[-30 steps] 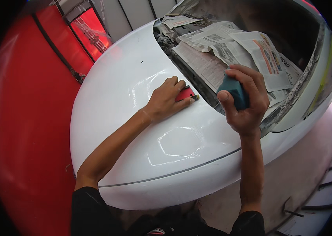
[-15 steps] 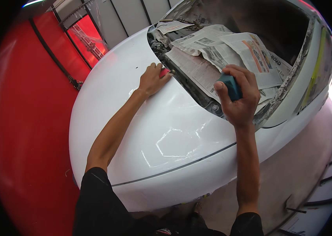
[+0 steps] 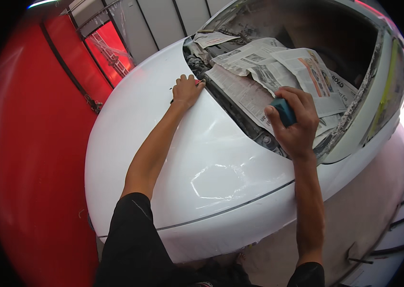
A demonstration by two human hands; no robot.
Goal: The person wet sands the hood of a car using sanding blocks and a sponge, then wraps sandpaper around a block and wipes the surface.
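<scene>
My left hand (image 3: 187, 92) lies on the white car hood (image 3: 154, 129), close to the hood's back edge. Its fingers are curled over a small pink pad (image 3: 198, 82), mostly hidden under them and pressed to the paint. Raised above the hood's back corner, my right hand (image 3: 301, 126) grips a dark teal block (image 3: 283, 112) between thumb and fingers. That block is clear of the paint. Small dark marks show on the hood beside my left wrist.
Newspaper sheets (image 3: 259, 64) cover the open windshield area and the dark gap behind the hood. A white fender (image 3: 269, 213) curves along the near side. A red wall (image 3: 30, 158) stands at the left, with grey panels (image 3: 159, 21) at the back.
The view has shifted slightly. My left hand has slid a little over the hood, and its fingers now hide more of the pink pad. My right hand still holds the teal block raised.
</scene>
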